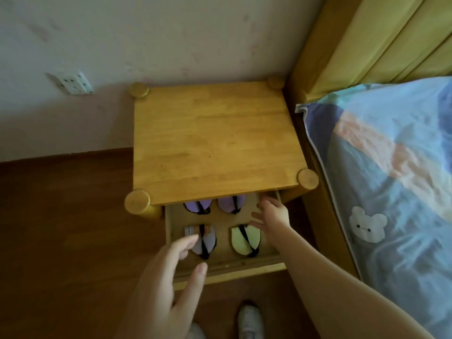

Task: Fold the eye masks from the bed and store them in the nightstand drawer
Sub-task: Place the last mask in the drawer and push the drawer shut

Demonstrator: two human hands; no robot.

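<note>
The wooden nightstand point(212, 143) stands beside the bed, its drawer point(220, 267) pulled out. Several folded eye masks with black straps lie inside: two purple ones point(198, 206) point(230, 204) at the back, a pale lilac one with a white label point(204, 241) at the front left, a light green one point(244, 239) at the front right. My right hand point(274, 215) hovers open over the drawer's right side, beside the green mask. My left hand point(166, 277) is open above the drawer's front left edge, fingers near the lilac mask. Neither hand holds anything.
The bed point(391, 179) with a blue patterned cover and a white bear print lies to the right, its yellow headboard point(381, 40) behind. A wall socket point(71, 83) sits low on the wall at left. Brown wooden floor point(61, 228) spreads left. A white shoe point(250, 319) shows at the bottom.
</note>
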